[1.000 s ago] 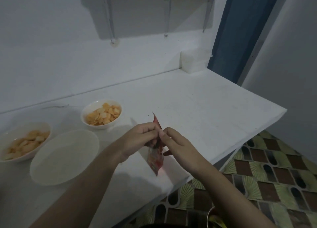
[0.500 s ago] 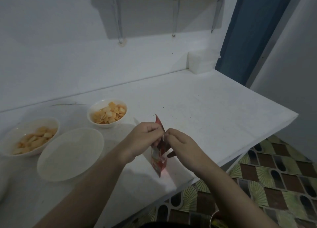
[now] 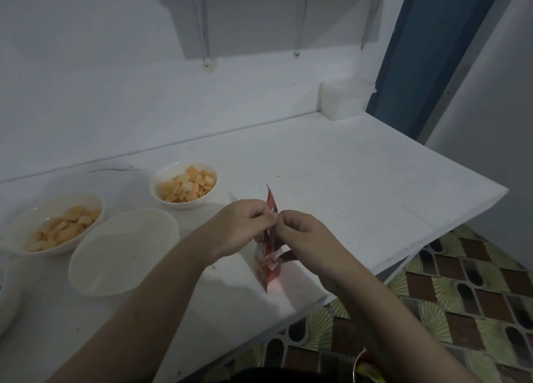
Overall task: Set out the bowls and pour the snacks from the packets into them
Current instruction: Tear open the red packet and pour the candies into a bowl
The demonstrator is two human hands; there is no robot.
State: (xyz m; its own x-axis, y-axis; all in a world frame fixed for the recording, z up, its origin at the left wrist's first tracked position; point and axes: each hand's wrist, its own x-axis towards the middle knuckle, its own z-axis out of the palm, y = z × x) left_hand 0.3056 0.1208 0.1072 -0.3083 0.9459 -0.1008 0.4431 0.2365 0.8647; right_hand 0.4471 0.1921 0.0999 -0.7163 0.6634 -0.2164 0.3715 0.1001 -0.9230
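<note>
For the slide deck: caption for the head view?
Both hands pinch a red snack packet beside an empty bowl.

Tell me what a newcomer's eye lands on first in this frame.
The red snack packet, pinched at its top by the left hand and right hand above the white counter. Next, two bowls of orange snacks at left, and an empty bowl in front.

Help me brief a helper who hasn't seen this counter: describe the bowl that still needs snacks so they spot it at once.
On the white counter, look left of the hands pinching the red packet. Three white bowls cluster there; take the empty bowl nearest the counter's front edge. Unlike the far bowl and the left bowl, it holds no orange snacks.
</note>
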